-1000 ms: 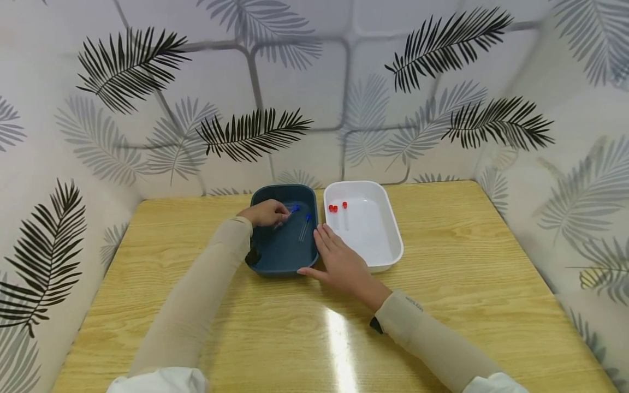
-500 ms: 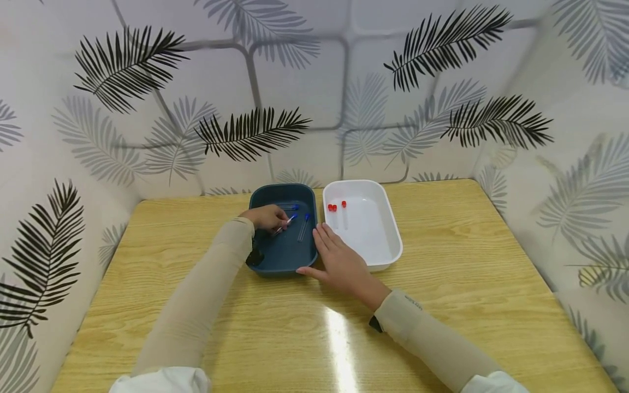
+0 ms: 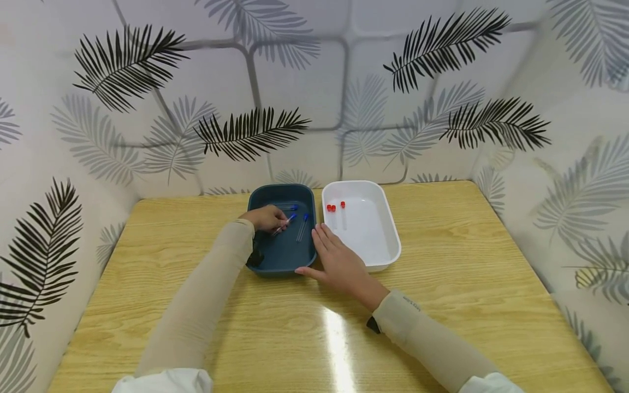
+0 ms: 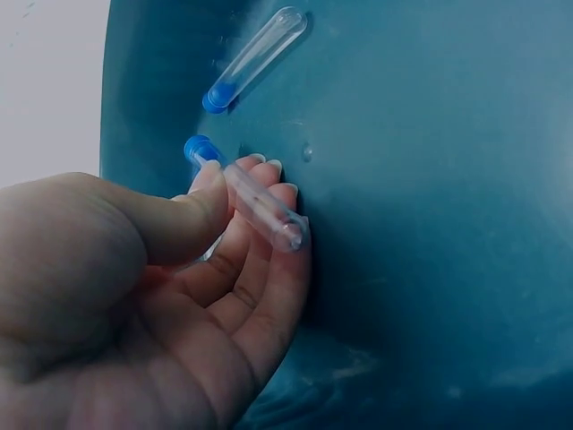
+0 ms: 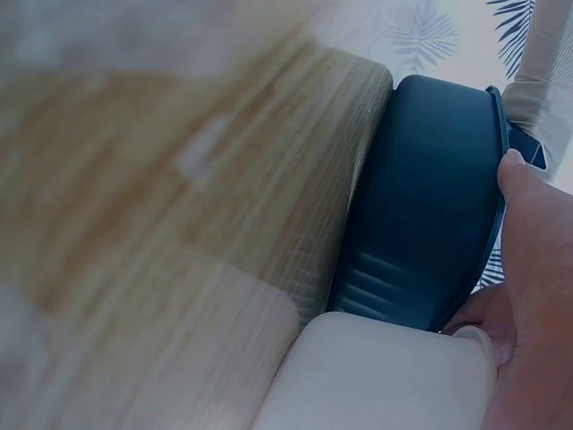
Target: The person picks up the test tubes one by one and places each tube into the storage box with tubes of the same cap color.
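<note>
My left hand (image 3: 268, 218) is inside the dark blue tray (image 3: 282, 268), pinching a clear test tube with a blue cap (image 4: 257, 199) between thumb and fingers. In the left wrist view the tube slants across the fingertips. Another blue-capped test tube (image 4: 258, 59) lies on the tray floor beside it. The head view shows blue-capped tubes on the floor, one toward the right wall (image 3: 302, 229) and one farther back. My right hand (image 3: 341, 265) rests with straight fingers on the blue tray's near right rim, where the white tray adjoins. Its thumb touches the front rim.
A white tray (image 3: 393, 234) stands against the right side of the blue one. Clear tubes with red caps (image 3: 343, 204) lie in its left part. The wooden table (image 3: 472, 251) meets a leaf-patterned backdrop (image 3: 304, 82) behind the trays.
A second ago my left hand was slightly higher in the tray. It has drawn back a little with the tube, uncovering another blue-capped tube behind. The right hand stays in place.
</note>
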`<action>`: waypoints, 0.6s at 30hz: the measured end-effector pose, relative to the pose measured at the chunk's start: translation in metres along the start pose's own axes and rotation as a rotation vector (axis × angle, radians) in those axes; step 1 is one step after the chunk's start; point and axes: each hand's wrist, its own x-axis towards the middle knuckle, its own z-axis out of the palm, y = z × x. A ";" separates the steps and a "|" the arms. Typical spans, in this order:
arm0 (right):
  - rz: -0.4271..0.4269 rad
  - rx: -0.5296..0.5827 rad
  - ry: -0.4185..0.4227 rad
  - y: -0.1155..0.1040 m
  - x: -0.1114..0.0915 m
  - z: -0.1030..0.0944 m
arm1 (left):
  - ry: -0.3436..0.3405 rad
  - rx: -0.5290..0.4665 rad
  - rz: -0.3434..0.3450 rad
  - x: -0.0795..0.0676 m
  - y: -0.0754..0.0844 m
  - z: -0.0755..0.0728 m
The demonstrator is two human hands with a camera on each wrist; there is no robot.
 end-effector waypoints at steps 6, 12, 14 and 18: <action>0.001 -0.001 0.003 0.000 0.000 0.001 | 0.000 0.000 -0.010 0.001 -0.001 -0.001; -0.001 -0.011 0.004 0.000 0.001 0.001 | 0.008 0.025 -0.022 0.002 -0.002 0.000; -0.001 -0.015 0.001 0.000 0.000 0.001 | 0.013 0.037 -0.029 0.002 -0.001 0.000; 0.004 -0.013 -0.005 0.000 0.000 0.000 | 0.020 0.055 -0.039 0.001 -0.001 0.001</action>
